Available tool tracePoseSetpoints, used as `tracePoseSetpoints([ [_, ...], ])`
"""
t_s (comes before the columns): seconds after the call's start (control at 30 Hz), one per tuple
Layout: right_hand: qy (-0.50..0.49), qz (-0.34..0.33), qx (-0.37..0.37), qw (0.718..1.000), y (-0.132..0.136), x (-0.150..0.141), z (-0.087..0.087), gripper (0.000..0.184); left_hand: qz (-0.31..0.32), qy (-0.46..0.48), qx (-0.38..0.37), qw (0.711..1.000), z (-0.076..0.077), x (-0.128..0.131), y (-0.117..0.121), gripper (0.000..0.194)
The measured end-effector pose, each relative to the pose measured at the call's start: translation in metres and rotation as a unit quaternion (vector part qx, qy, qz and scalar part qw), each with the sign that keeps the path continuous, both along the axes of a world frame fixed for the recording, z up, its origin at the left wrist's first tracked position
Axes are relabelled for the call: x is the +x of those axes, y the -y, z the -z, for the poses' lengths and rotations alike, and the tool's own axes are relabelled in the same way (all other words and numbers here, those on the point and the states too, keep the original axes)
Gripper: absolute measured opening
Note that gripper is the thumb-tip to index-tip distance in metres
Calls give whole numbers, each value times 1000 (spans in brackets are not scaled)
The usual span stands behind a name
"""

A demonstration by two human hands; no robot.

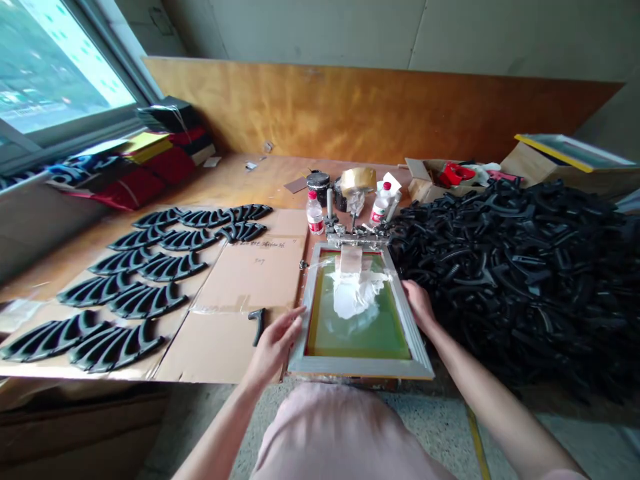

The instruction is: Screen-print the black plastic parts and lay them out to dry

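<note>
a honey-coloured wooden workbench [235, 180] carries flat brown cardboard sheets [250, 280] under rows of black curved plastic pieces [147, 301] left of the left hand [273, 350], and a heaped black plastic pile [505, 280] right of the right hand [420, 305].

screen frame [360, 366] centre | moulded parts [173, 267] left | heaped parts [515, 280] right | bottles [315, 213] behind

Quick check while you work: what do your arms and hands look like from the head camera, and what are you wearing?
The left hand and right hand are bare, with no gloves. The left forearm and right forearm have no sleeves over them, and no watch or band shows. A pale pink top shows at the bottom of the view.
</note>
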State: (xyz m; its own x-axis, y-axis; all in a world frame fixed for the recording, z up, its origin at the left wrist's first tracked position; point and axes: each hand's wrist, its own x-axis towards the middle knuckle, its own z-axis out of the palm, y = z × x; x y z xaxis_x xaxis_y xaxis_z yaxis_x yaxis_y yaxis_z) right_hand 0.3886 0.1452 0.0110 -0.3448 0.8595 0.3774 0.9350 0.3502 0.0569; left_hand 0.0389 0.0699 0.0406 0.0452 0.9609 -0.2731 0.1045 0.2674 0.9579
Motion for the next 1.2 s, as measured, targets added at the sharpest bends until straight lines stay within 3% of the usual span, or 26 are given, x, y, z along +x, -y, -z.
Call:
tracePoseSetpoints([
  [0.07,-79,48,-3,996,-17,-3,-16,32,6,-2,-24,1000,32,3,9,77],
  [0.17,-151,4,-53,987,-40,-41,-35,50,-10,-48,-24,999,65,9,8,80],
  [0.23,-123,-42,-120,984,-47,-73,-38,56,-16,-67,-28,997,77,10,5,79],
  [0.3,-67,-59,-179,980,-43,-96,-33,36,-17,-67,-31,997,84,9,3,78],
  [0.37,-25,-72,-211,975,-27,-104,-24,16,-18,-59,-34,998,88,8,2,77],
  [0.43,2,-110,-219,969,-7,-99,-19,17,-19,-55,-38,998,90,7,3,74],
  [0.53,33,-209,-233,949,14,-82,-23,22,-18,-63,-42,997,92,6,3,70],
  [0.63,35,-257,-265,929,11,-76,-33,16,-18,-71,-40,996,93,5,3,67],
  [0.7,9,-228,-251,941,6,-78,-32,12,-15,-71,-36,997,93,5,3,67],
  [0.8,-11,-183,-186,965,10,-83,-18,17,-14,-64,-32,997,93,6,3,68],
  [0.93,8,-220,-193,956,28,-79,-6,18,-18,-56,-41,997,89,8,3,69],
  [1.03,-42,-185,-212,959,14,-81,-19,10,-12,-47,-45,998,77,8,3,71],
  [1.2,-132,-32,-152,979,-48,-82,-62,57,19,16,-46,999,31,2,2,77],
])
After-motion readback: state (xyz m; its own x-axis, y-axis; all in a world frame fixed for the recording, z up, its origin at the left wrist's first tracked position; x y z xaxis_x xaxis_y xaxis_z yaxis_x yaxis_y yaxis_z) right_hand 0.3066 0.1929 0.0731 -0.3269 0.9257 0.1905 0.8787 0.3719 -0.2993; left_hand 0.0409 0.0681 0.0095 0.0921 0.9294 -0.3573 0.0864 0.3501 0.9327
